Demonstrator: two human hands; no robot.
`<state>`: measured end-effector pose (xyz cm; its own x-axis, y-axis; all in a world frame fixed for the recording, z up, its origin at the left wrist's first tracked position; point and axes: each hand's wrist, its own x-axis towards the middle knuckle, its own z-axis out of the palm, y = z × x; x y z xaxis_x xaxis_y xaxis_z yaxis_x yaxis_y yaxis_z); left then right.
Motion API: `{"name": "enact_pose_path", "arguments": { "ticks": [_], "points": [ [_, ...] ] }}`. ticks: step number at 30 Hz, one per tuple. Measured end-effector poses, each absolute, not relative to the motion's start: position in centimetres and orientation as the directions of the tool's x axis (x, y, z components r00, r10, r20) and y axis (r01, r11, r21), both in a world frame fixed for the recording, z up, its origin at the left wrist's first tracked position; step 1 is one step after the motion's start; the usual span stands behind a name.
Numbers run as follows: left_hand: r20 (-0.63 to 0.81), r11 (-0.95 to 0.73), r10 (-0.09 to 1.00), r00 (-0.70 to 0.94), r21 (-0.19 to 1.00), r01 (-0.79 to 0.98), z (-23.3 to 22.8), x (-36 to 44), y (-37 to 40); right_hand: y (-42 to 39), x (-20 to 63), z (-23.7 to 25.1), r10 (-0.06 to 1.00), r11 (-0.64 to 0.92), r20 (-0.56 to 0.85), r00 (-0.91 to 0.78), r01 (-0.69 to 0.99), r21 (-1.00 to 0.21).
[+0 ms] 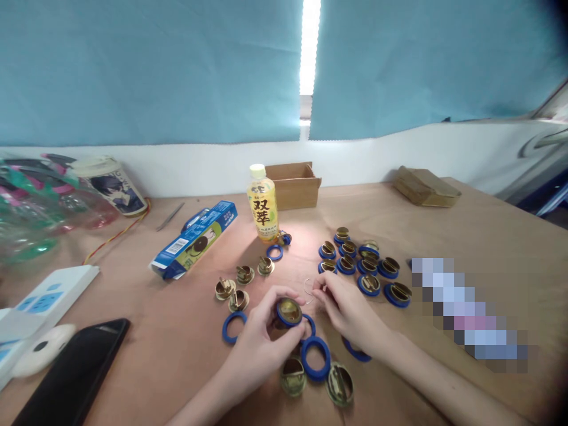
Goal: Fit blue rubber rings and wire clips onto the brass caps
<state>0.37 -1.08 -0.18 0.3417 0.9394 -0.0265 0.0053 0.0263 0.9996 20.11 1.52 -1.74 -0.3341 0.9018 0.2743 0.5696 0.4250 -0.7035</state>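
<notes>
While the left hand (261, 331) grips a brass cap fitted with a blue ring (289, 312), its fingers curled around the rim, the right hand (344, 307) pinches a thin wire ring (307, 290) between thumb and forefinger just right of that cap. The cap is held slightly above the tabletop (465, 236), in front of the yellow drink bottle (262, 204).

Judged step: fitting the wire ring to the ringed cap. The next move calls for fine alignment of the wire with the cap's centre tab, with the left hand holding the cap steady.

Both hands are closed on their parts; neither is released.

Layout relative to the held cap:
- Behind and to the right: a cluster of caps already fitted with blue rings (364, 266).
- Behind and to the left: bare brass caps (235, 284).
- To the near side: loose blue rings (315, 358) and further brass caps (293, 376).
- Far left: a blue carton (195, 239) and a black phone (75, 373).
</notes>
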Motion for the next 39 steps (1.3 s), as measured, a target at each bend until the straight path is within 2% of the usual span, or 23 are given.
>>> {"name": "enact_pose_path", "arguments": {
  "ticks": [4,9,16,39],
  "points": [
    [-0.027,0.025,0.938,0.344,1.000,0.011,-0.17,0.33,-1.14,1.49,19.99,-1.55,0.920,0.373,0.239,-0.312,0.506,-0.778],
    [-0.002,-0.006,0.942,0.335,1.000,0.022,-0.07,0.34,-1.15,1.37,19.71,-1.43,0.938,0.174,0.070,-0.340,0.287,-0.942],
    [0.009,-0.019,0.944,0.331,0.999,0.028,0.02,0.41,-1.05,1.25,19.25,-1.04,0.927,0.057,0.023,-0.373,0.079,-0.995],
    [-0.001,-0.027,0.934,0.357,0.997,0.073,-0.24,0.21,-1.03,1.16,19.42,-1.07,0.918,0.141,0.025,-0.395,0.267,-0.953]
  ]
}}
